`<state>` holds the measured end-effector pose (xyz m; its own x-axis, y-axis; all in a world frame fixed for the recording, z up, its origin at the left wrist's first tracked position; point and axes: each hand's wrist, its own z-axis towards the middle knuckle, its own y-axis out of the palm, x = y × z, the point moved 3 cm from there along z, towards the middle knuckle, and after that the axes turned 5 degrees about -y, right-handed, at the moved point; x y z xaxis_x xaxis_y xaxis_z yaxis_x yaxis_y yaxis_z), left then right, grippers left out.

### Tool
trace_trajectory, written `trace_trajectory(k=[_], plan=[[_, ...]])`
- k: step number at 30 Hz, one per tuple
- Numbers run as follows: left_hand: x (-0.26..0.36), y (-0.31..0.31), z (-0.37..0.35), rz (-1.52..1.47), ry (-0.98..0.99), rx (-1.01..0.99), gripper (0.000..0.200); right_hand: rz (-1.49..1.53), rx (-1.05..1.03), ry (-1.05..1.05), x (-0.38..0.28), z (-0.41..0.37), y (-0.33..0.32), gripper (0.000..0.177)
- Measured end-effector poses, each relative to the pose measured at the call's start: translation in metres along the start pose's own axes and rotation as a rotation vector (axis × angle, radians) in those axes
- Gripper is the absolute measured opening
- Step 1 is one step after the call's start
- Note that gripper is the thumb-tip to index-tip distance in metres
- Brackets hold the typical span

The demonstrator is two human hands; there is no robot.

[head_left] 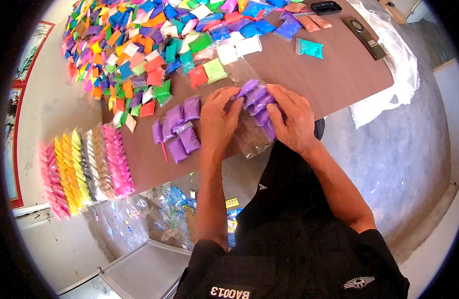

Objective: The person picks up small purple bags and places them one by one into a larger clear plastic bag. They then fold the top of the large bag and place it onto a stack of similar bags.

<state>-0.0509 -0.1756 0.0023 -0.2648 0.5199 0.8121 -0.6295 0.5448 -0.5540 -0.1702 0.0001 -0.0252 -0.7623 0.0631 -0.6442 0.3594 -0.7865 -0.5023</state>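
From where I stand, left to right. Far left: red-framed picture (12, 134) on the wall. Near left: packet strips (70, 172) lying side by side over the left end of the brown surface (334, 74), colours running pink, orange, yellow, grey, white, tan, bright pink. Beyond them, a big heap of small packets (135, 45), mixed colours, covers the far left and runs along the far side toward the middle.

Next, just left of the left hand: loose purple packets (175, 117) in a loose cluster, with a thin red strip (164, 152) on their near left side. Clear and blue plastic wrappers (174, 204) sit lower down, past the near edge.

Left hand (220, 117): grip together, thumb and fingertips clamped on the left end of the purple packet row (259, 102). That row sits between the two hands, slanting from far left to near right, packets overlapping. A clear bag (253, 144) shows around and under it; can't tell if the row is inside or on top. Right hand (292, 117): grip clamped on the row's right edge, thumb over the packets; undersides hidden.

Right of that: teal packet (309, 48) by itself, black tray (326, 7) at the far edge, dark box (364, 37) near the right end, white plastic bag (384, 79) hanging off the right edge.
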Motion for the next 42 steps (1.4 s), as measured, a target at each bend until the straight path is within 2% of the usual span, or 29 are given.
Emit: trace_trajectory(k=[1,5,7,23,26,29,32,36,37,39,42], plan=[[0.002,-0.002,0.000,0.138,0.055,-0.013,0.025,0.013,0.000,-0.005,0.000,0.000,0.000,0.042],[0.005,0.003,0.004,0.209,0.119,-0.031,0.025,-0.007,-0.003,-0.014,0.000,0.000,0.001,0.042],[0.008,0.007,0.007,0.278,0.240,0.006,0.027,-0.007,-0.002,-0.020,-0.001,0.001,-0.001,0.040],[0.008,0.010,0.004,0.258,0.250,-0.006,0.029,-0.019,0.035,-0.022,-0.001,-0.001,0.003,0.041],[0.012,0.010,0.000,0.273,0.220,-0.019,0.028,-0.033,0.068,-0.052,-0.002,-0.001,0.003,0.040],[0.011,0.005,-0.011,0.185,0.141,0.095,0.028,-0.031,0.064,-0.035,-0.002,-0.001,0.002,0.040],[0.015,-0.019,-0.030,0.307,0.173,0.173,0.026,-0.029,0.072,-0.034,-0.002,-0.002,0.002,0.040],[-0.010,-0.073,-0.060,0.553,-0.059,0.279,0.030,-0.017,0.082,-0.051,0.002,-0.003,0.003,0.039],[-0.013,-0.081,-0.064,0.553,-0.057,0.277,0.030,-0.003,0.081,-0.061,0.002,-0.003,0.004,0.039],[-0.017,-0.093,-0.072,0.776,-0.130,0.339,0.040,-0.021,0.075,-0.054,0.000,-0.003,0.003,0.039],[-0.020,-0.093,-0.075,0.882,-0.238,0.259,0.040,-0.033,0.070,-0.055,0.000,-0.003,0.003,0.039]])
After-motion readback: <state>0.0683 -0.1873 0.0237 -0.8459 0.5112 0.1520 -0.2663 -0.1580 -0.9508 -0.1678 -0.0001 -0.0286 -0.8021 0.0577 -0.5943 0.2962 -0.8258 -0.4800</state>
